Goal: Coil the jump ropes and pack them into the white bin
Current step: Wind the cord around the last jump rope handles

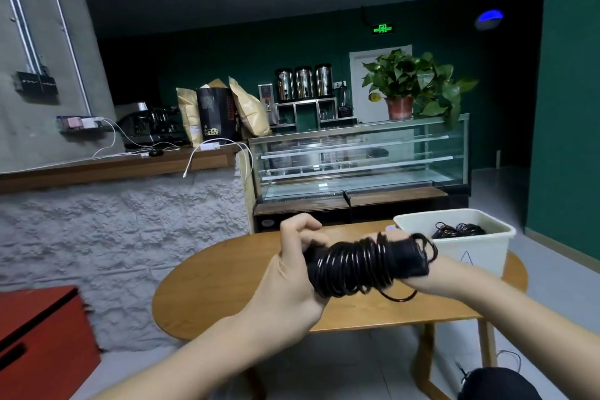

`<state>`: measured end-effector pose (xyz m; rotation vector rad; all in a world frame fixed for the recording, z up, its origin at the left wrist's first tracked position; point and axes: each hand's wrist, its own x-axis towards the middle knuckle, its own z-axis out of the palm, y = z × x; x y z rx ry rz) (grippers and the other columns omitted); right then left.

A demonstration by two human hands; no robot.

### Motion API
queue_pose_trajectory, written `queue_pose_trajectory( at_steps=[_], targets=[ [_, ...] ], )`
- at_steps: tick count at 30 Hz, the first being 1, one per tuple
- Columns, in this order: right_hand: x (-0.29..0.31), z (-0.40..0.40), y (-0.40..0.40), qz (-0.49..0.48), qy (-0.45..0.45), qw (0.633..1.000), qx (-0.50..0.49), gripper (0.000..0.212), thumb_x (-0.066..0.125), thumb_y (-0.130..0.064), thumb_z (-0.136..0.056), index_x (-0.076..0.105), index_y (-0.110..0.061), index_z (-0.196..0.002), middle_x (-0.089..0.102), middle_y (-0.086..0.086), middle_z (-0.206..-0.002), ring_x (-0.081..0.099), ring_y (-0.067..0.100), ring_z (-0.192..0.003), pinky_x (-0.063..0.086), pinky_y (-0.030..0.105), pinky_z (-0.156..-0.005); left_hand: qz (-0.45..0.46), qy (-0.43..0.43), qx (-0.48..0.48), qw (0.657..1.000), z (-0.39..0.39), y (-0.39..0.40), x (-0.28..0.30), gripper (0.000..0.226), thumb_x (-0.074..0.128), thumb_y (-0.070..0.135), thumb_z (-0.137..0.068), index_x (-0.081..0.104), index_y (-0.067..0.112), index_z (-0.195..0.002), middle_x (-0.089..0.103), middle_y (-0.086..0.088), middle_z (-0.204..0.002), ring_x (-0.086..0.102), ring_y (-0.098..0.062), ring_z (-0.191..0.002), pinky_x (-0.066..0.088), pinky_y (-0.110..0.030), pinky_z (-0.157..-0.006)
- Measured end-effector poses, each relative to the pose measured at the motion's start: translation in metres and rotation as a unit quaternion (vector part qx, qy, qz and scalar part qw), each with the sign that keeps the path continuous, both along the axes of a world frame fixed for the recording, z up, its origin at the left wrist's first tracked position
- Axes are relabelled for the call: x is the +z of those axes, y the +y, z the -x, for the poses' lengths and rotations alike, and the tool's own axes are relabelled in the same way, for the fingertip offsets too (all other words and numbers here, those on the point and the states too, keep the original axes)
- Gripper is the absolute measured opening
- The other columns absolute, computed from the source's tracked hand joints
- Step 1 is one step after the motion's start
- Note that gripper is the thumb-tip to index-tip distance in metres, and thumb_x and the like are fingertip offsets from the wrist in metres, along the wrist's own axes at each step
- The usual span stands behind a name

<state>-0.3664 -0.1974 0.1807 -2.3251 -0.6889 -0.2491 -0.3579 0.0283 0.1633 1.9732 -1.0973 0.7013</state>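
Observation:
A black jump rope (360, 265) is wound in many tight turns around its black handles, held above the oval wooden table (227, 286). My left hand (292, 273) grips the left end of the bundle with curled fingers. Its right end is held by my right hand (397, 237), mostly hidden behind the coil. One loose loop hangs below the bundle. The white bin (477, 253) stands on the table's right end, just beyond my right hand, with more coiled black rope (457, 230) inside it.
A red cabinet (39, 341) stands at the lower left by a rough stone counter wall. Behind the table is a glass display case (357, 162) with a potted plant on top. A dark object lies on the floor at the bottom right.

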Motion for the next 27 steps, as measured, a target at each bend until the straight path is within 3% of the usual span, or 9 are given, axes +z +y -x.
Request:
queue_pose_trajectory(
  at_steps=[4,7,9,12,15,17,20,24,27],
  targets=[
    [-0.023,0.012,0.028,-0.061,0.043,0.997,-0.037,0.032,0.050,-0.014,-0.103,0.059,-0.030,-0.077,0.062,-0.001,-0.066,0.067,0.018,-0.065,0.056,0.041,-0.068,0.101,0.097,0.034,0.990,0.000,-0.011,0.007,0.069,0.078,0.004,-0.077,0.026,0.030,-0.114,0.049,0.006,-0.100,0.057,-0.005,-0.084,0.048,-0.021,-0.075],
    [-0.029,0.020,0.048,-0.030,0.078,0.996,-0.038,0.014,0.048,-0.017,-0.102,0.044,-0.027,-0.092,0.066,-0.002,-0.073,0.071,0.016,-0.061,0.055,0.028,-0.063,0.142,0.163,0.042,0.976,-0.003,-0.019,0.011,0.069,0.079,0.010,-0.073,0.027,0.032,-0.111,0.046,0.005,-0.098,0.055,-0.014,-0.081,0.050,-0.032,-0.070],
    [-0.029,0.027,0.055,-0.019,0.122,0.991,-0.058,0.016,0.050,-0.019,-0.099,0.039,-0.029,-0.093,0.071,0.003,-0.079,0.073,0.018,-0.061,0.056,0.029,-0.063,0.140,0.178,0.050,0.973,-0.005,-0.023,0.012,0.069,0.076,0.007,-0.073,0.025,0.031,-0.111,0.040,0.003,-0.101,0.051,-0.015,-0.084,0.048,-0.026,-0.067],
    [-0.019,0.036,0.060,0.039,0.159,0.981,-0.104,0.016,0.056,-0.024,-0.092,0.042,-0.021,-0.099,0.066,0.008,-0.093,0.071,0.023,-0.070,0.055,0.037,-0.066,0.129,0.172,0.073,0.974,-0.011,-0.029,0.011,0.066,0.073,0.002,-0.078,0.023,0.030,-0.112,0.037,0.003,-0.105,0.044,-0.001,-0.084,0.044,-0.018,-0.067],
    [-0.007,0.046,0.065,0.174,0.104,0.966,-0.162,0.024,0.059,-0.033,-0.088,0.041,-0.018,-0.090,0.049,-0.002,-0.085,0.055,0.024,-0.079,0.047,0.037,-0.069,0.082,0.154,0.113,0.978,-0.018,-0.033,0.007,0.066,0.069,0.002,-0.080,0.019,0.034,-0.109,0.031,0.003,-0.113,0.039,0.006,-0.096,0.039,-0.015,-0.072],
    [0.000,0.053,0.070,0.216,0.043,0.961,-0.168,0.021,0.058,-0.029,-0.087,0.040,-0.017,-0.085,0.041,-0.003,-0.076,0.048,0.026,-0.075,0.041,0.034,-0.064,0.041,0.128,0.124,0.983,-0.020,-0.034,0.005,0.067,0.067,-0.001,-0.082,0.017,0.034,-0.109,0.025,0.003,-0.115,0.035,0.016,-0.092,0.036,-0.008,-0.070],
    [0.013,0.062,0.075,0.259,-0.038,0.950,-0.172,0.013,0.057,-0.020,-0.084,0.045,-0.014,-0.084,0.036,-0.001,-0.070,0.042,0.029,-0.071,0.039,0.032,-0.061,-0.027,0.116,0.131,0.984,-0.019,-0.035,0.005,0.067,0.064,-0.003,-0.084,0.016,0.035,-0.114,0.020,0.004,-0.115,0.038,-0.005,-0.069,0.037,-0.011,-0.061],
    [0.023,0.060,0.077,0.315,-0.093,0.932,-0.156,0.031,0.053,-0.013,-0.082,0.029,-0.017,-0.063,0.032,0.001,-0.065,0.036,0.027,-0.060,0.026,0.027,-0.047,-0.123,0.121,0.145,0.974,-0.017,-0.034,0.006,0.070,0.067,0.000,-0.081,0.020,0.027,-0.126,0.016,0.006,-0.115,0.035,-0.009,-0.064,0.036,-0.016,-0.056],
    [0.022,0.045,0.064,0.303,-0.143,0.940,-0.070,0.016,0.050,-0.022,-0.081,0.048,-0.015,-0.067,0.047,0.006,-0.066,0.047,0.030,-0.064,0.037,0.031,-0.050,-0.175,0.148,0.148,0.962,-0.020,-0.026,0.008,0.074,0.070,0.004,-0.079,0.018,0.028,-0.126,0.018,0.004,-0.118,0.042,-0.014,-0.065,0.031,-0.022,-0.052]
  ],
)
